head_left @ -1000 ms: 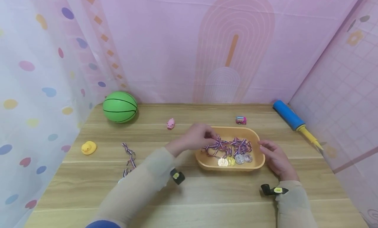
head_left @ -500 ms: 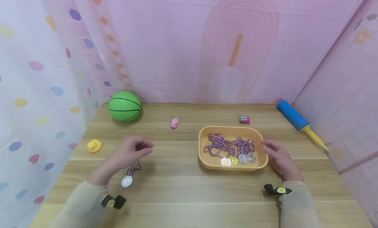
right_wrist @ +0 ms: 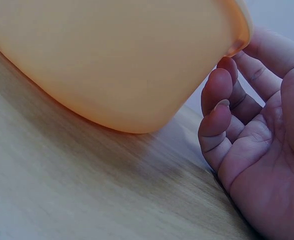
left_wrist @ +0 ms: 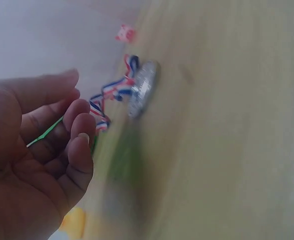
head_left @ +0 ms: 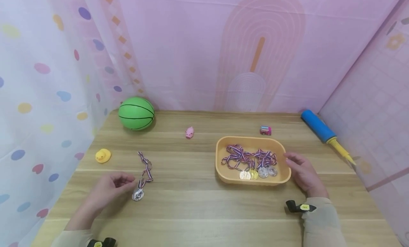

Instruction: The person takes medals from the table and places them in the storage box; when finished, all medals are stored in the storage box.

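Observation:
A silver medal (head_left: 138, 194) on a striped red, white and blue ribbon (head_left: 147, 168) lies on the left half of the table. Just left of it hovers my left hand (head_left: 112, 190), its fingers loosely bent. Nothing sits between thumb and fingers in the left wrist view, where the medal (left_wrist: 144, 90) appears beyond the fingertips. On the right, an orange plastic basin (head_left: 252, 181) holds several gold and silver medals (head_left: 263, 172) with tangled ribbons (head_left: 238, 156). My right hand (head_left: 305, 174) rests its fingertips against the basin's right rim; the loosely bent fingers (right_wrist: 219, 92) show in the right wrist view.
A green ball (head_left: 136, 113) stands at the back left, with a yellow duck (head_left: 103, 155) in front of it. A pink pig (head_left: 190, 132) and a small toy bus (head_left: 265, 130) sit farther back. A blue and yellow pump (head_left: 322, 129) lies along the right edge.
My left hand has left the basin and moved leftward and down beside the silver medal. The right hand stays at the basin's rim. The view has shifted slightly.

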A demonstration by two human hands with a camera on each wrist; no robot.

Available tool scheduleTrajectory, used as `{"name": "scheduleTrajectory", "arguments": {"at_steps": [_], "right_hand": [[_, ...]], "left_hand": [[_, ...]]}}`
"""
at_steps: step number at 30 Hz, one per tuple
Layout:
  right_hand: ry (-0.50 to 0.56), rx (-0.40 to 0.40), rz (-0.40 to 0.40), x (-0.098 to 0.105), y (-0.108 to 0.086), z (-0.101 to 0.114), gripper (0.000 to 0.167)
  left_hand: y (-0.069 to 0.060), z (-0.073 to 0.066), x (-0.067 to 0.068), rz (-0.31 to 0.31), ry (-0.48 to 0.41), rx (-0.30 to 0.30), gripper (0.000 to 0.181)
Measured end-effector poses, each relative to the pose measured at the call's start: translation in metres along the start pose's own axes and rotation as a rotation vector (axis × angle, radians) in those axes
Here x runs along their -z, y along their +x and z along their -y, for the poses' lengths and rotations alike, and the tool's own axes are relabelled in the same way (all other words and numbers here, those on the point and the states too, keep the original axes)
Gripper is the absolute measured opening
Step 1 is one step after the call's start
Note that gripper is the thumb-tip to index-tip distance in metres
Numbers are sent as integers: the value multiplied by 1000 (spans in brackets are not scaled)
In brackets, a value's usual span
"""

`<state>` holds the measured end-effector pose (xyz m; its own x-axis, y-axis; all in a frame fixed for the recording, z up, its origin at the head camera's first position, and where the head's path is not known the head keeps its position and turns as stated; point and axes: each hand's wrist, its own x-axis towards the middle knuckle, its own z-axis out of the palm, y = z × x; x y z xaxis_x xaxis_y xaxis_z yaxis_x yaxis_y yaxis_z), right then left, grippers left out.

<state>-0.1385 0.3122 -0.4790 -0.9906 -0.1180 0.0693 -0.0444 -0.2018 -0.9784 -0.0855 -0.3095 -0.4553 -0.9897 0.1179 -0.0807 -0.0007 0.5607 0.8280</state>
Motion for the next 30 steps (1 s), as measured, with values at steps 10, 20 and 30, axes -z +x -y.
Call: {"name": "scheduleTrajectory", "arguments": {"at_steps": [10,20,30], "right_hand": [[-2,-6,-10,0,1,-1,29],[-31,-3,-18,-1,0,0,27],[-35,-22,-25,-1,0,1,26]], "left_hand": [[2,8,-10,80,45,4,36],[4,7,-17,110,170,-87,35],[6,3,-19,126,225,-61,36]]}}
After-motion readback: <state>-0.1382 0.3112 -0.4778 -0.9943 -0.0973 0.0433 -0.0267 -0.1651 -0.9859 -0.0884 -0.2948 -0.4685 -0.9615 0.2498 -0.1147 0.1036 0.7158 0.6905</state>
